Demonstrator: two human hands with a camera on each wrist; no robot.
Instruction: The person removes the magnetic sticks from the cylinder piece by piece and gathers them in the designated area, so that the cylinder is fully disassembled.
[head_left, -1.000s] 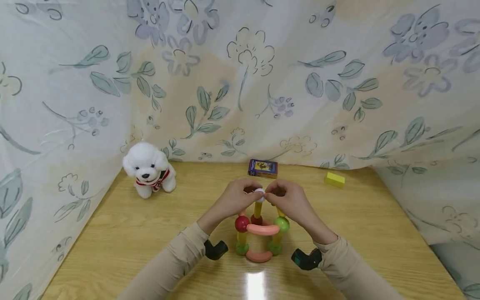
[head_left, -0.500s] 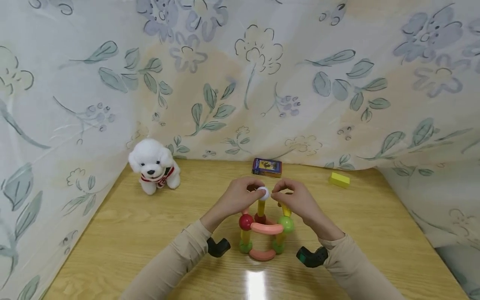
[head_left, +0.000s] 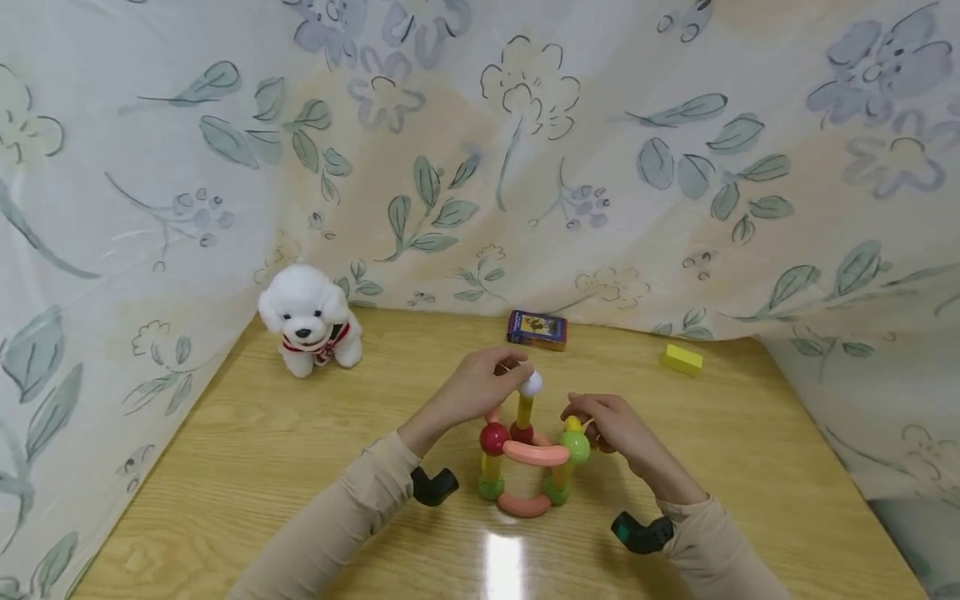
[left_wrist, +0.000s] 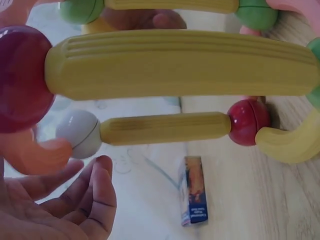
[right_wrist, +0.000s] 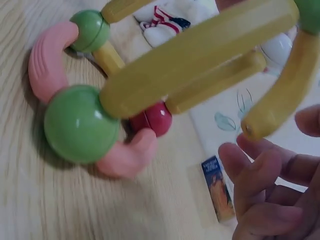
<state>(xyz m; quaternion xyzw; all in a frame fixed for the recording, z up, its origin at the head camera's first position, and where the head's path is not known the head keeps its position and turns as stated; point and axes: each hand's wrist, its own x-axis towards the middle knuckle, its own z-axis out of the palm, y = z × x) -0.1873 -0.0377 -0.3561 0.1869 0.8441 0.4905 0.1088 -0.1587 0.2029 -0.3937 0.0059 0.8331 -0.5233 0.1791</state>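
A frame of yellow rods, coral curved pieces and coloured balls stands upright on the table. My left hand (head_left: 483, 387) pinches the white ball (head_left: 532, 383) atop the rear yellow rod (head_left: 525, 411), thumb over the ball's left side. In the left wrist view, a coral curved piece (left_wrist: 42, 154) meets this white ball. My right hand (head_left: 611, 421) is beside the light green ball (head_left: 575, 447) at the frame's right. In the right wrist view, its loosely curled fingers lie close under the free end of a curved yellow rod (right_wrist: 287, 92), the thumb apart from it.
A white plush dog (head_left: 306, 321) stands at the back left. At the back middle lies a small blue box (head_left: 537, 329), and a yellow block (head_left: 682, 360) sits to its right. Floral cloth (head_left: 480, 167) hangs behind the wooden table (head_left: 225, 467).
My right hand has moved away from the white ball, down and to the right, to the curved yellow rod. My left hand has stayed at the ball. The head view has shifted slightly.
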